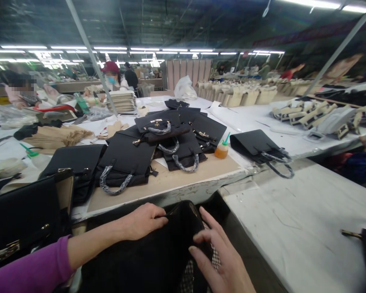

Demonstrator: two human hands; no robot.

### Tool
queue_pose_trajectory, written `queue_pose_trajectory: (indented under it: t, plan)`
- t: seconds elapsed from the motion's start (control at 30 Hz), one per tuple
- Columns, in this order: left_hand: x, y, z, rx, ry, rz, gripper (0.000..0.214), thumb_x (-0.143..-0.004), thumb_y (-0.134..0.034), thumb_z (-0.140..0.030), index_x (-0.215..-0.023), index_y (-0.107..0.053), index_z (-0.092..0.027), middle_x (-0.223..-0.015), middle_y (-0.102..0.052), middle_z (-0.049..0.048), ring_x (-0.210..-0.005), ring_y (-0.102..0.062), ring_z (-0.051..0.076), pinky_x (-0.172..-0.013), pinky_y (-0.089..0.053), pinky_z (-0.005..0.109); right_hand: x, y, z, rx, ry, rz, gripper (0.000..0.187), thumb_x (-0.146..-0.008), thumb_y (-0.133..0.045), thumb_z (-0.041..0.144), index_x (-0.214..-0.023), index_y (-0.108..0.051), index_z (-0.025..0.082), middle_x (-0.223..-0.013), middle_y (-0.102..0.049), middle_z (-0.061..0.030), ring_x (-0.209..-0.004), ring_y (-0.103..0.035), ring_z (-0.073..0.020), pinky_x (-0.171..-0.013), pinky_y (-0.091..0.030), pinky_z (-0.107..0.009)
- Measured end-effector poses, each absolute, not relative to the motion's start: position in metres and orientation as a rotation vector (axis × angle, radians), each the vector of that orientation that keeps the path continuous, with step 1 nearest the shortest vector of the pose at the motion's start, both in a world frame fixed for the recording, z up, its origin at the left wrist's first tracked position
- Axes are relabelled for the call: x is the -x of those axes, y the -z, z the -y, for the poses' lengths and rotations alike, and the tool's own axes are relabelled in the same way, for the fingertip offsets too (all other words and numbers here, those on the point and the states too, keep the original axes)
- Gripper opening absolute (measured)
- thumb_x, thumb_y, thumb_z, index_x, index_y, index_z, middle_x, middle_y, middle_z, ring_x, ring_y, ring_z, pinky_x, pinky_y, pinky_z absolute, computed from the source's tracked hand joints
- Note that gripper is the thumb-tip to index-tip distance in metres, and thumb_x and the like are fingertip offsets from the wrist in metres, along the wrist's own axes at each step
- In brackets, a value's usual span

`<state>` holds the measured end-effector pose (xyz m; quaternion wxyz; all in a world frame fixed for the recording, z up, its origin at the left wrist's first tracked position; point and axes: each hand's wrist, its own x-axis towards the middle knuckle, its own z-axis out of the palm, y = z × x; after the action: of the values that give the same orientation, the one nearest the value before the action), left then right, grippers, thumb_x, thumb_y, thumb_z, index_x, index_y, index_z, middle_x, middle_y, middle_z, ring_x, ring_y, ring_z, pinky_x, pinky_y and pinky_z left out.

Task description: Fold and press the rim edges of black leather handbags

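The bag (161, 256) is near, in front of the tabletop (247, 118); the left hand (142, 221) pinches its far edge between fingers, the right hand (222, 252) has fingers spread at the bag's right (checked cloth (187, 274) shows there)

A long white-covered table (247, 118) bore a tan board (198, 177) along its near edge. A heap of black handbags (140, 146) lay across both, an amber bottle (221, 152) standing just beside it. Farther right, a single black bag (253, 143) rested near the edge. Behind lay a crumpled plastic bag (185, 88), cream bags (238, 95) in rows and a pale stack (121, 102)
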<state>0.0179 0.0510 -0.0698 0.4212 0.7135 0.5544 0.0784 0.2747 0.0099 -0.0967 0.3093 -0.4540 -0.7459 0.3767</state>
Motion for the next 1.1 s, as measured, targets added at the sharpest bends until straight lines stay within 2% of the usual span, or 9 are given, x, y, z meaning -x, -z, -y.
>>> queue_pose_trajectory:
  t: [0.07, 0.13, 0.5, 0.63, 0.67, 0.73, 0.8, 0.87, 1.1]
  plan:
    - [-0.015, 0.065, -0.05, -1.753, -0.187, -1.317, 0.035, -0.091, -0.048, -0.04, -0.064, -0.049, -0.017, -0.061, -0.04, -0.0051, -0.06, -0.038, 0.011, -0.055, -0.03, 0.022, -0.28, 0.087, -0.014, 1.262, -1.126, 1.847, 0.052, -0.086, -0.059, 0.029, -0.137, -0.048, 0.025, -0.156, -0.036, -0.0101, -0.141, -0.039, -0.0303, -0.11, -0.043, -0.049]
    - [-0.013, 0.059, -0.047, -1.727, -0.166, -1.286, 0.035, -0.091, -0.048, -0.041, -0.065, -0.047, -0.017, -0.062, -0.038, -0.0053, -0.059, -0.037, 0.011, -0.053, -0.03, 0.021, -0.289, 0.074, -0.016, 1.312, -1.302, 1.779, 0.071, -0.083, -0.058, 0.023, -0.15, -0.033, 0.021, -0.147, -0.05, -0.012, -0.133, -0.05, -0.0292, -0.108, -0.045, -0.046]
    - [0.044, 0.01, -0.06, -1.704, 0.051, -1.197, 0.036, -0.087, -0.051, -0.049, -0.069, -0.051, -0.017, -0.057, -0.033, -0.0057, -0.05, -0.031, 0.01, -0.046, -0.022, 0.022, -0.363, 0.049, -0.02, 1.087, -2.086, 1.343, 0.051, -0.081, -0.072, 0.026, -0.131, -0.064, 0.029, -0.117, -0.073, -0.0045, -0.107, -0.068, -0.029, -0.097, -0.053, -0.041]
    - [0.04, 0.004, -0.064, -1.763, 0.285, -1.237, 0.016, -0.075, -0.057, -0.025, -0.061, -0.052, -0.018, -0.054, -0.044, -0.0044, -0.051, -0.044, 0.013, -0.048, -0.03, 0.022, -0.357, 0.087, -0.019, 1.023, -2.246, 1.183, 0.054, -0.07, -0.078, 0.022, -0.123, -0.07, 0.023, -0.099, -0.078, -0.0055, -0.09, -0.073, -0.0275, -0.082, -0.058, -0.035]
    - [0.034, 0.005, -0.064, -1.843, 0.278, -1.256, 0.005, -0.071, -0.056, -0.017, -0.066, -0.057, -0.017, -0.061, -0.053, -0.003, -0.058, -0.052, 0.015, -0.053, -0.037, 0.022, -0.354, 0.098, -0.017, 0.993, -2.271, 1.116, 0.055, -0.067, -0.079, 0.022, -0.121, -0.071, 0.022, -0.097, -0.078, -0.0059, -0.088, -0.073, -0.0281, -0.079, -0.058, -0.035]
    - [0.022, 0.005, -0.063, -2.027, 0.176, -1.23, 0.035, -0.065, -0.053, -0.006, -0.096, -0.065, -0.017, -0.094, -0.067, 0.0012, -0.087, -0.062, 0.02, -0.075, -0.047, 0.023, -0.35, 0.113, -0.014, 0.966, -2.285, 1.033, 0.055, -0.064, -0.08, 0.022, -0.118, -0.072, 0.021, -0.098, -0.078, -0.0066, -0.09, -0.073, -0.0292, -0.079, -0.058, -0.036]
    - [0.01, 0.002, -0.061, -2.147, 0.079, -1.108, 0.072, -0.064, -0.047, 0.002, -0.132, -0.051, -0.022, -0.135, -0.057, 0.0039, -0.121, -0.054, 0.021, -0.102, -0.041, 0.027, -0.35, 0.119, -0.011, 0.966, -2.293, 1.004, 0.053, -0.065, -0.08, 0.02, -0.117, -0.073, 0.021, -0.1, -0.078, -0.0071, -0.091, -0.073, -0.0285, -0.081, -0.057, -0.036]
    - [0.001, -0.003, -0.06, -2.189, 0.083, -0.965, 0.085, -0.065, -0.042, 0.007, -0.143, -0.037, -0.027, -0.153, -0.04, 0.0019, -0.137, -0.041, 0.017, -0.114, -0.03, 0.028, -0.351, 0.119, -0.009, 0.947, -2.312, 0.975, 0.052, -0.067, -0.079, 0.019, -0.118, -0.072, 0.02, -0.102, -0.077, -0.0076, -0.089, -0.073, -0.0266, -0.08, -0.057, -0.034]
    - [-0.042, -0.011, -0.058, -2.131, 0.222, -1.036, 0.045, -0.075, -0.067, -0.017, -0.118, -0.056, -0.028, -0.119, -0.064, -0.002, -0.105, -0.061, 0.021, -0.088, -0.045, 0.028, -0.353, 0.12, -0.004, 0.963, -2.231, 0.937, 0.053, -0.066, -0.08, 0.015, -0.118, -0.072, 0.02, -0.096, -0.078, -0.006, -0.079, -0.073, -0.0198, -0.07, -0.057, -0.026]
